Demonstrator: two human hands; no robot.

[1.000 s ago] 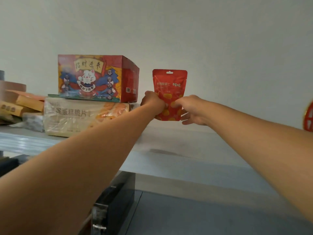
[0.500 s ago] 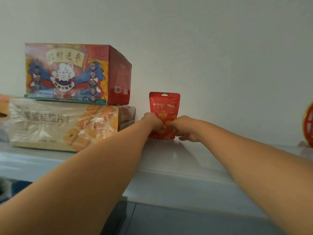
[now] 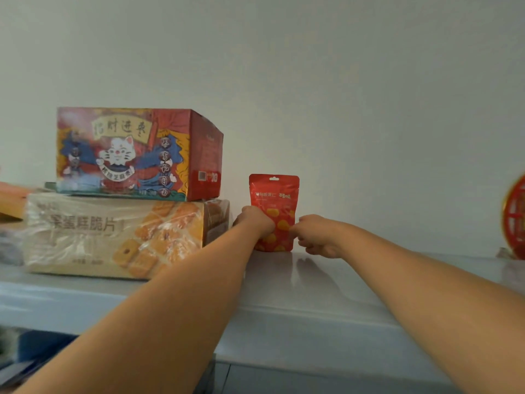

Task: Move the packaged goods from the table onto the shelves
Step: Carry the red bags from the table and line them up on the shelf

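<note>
A small red snack pouch [image 3: 277, 199] stands upright on the pale grey top shelf [image 3: 309, 302], close to the white wall. My left hand [image 3: 254, 220] grips the pouch's lower left side. My right hand [image 3: 315, 236] pinches its lower right edge with curled fingers. Both arms reach forward over the shelf. The pouch's bottom touches the shelf surface.
Left of the pouch, a colourful cat-printed carton [image 3: 136, 155] sits on a plastic-wrapped biscuit box [image 3: 113, 234]. More packages [image 3: 11, 200] lie at the far left. A red round object [image 3: 515, 217] stands at the right edge. Bare shelf lies between pouch and red object.
The pouch has come down from mid-air and now stands on the shelf beside the biscuit box. Both hands stay on its lower part.
</note>
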